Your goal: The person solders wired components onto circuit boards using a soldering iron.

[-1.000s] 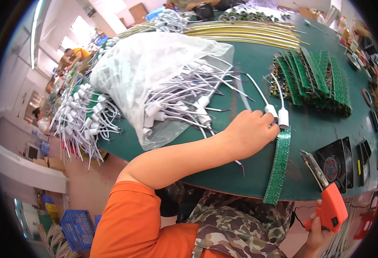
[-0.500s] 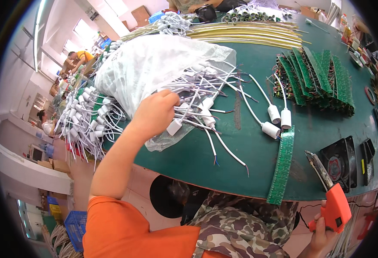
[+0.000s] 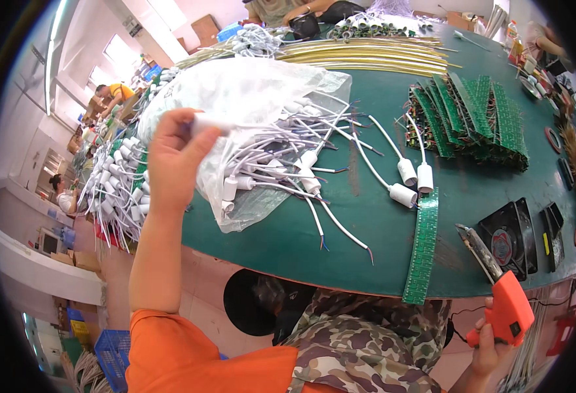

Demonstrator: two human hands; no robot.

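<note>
My left hand [image 3: 175, 157] is closed around a white plastic cap with a cable [image 3: 212, 124], smeared by motion. It is raised over the edge of a clear plastic bag [image 3: 190, 88], from which many similar capped cables [image 3: 268, 147] spill. At the lower right my right hand [image 3: 488, 350] grips a red soldering gun [image 3: 512, 308], its metal tip pointing up and left over the table edge. Between the hands lies a narrow green circuit board strip [image 3: 421, 252]. Several white capped cables [image 3: 403, 195] rest at its far end, one touching or nearly touching it.
A stack of green circuit boards [image 3: 468, 118] lies at the far right of the green table [image 3: 366, 262]. Near the gun stands a black fan [image 3: 507, 239]. Yellowish rods [image 3: 366, 54] lie at the back; more capped cables [image 3: 121, 177] hang at the left edge. Other people work beyond.
My left hand has moved up and left out of the cable pile, bringing a white capped cable with it. My right hand still holds the soldering gun; the view has shifted slightly.
</note>
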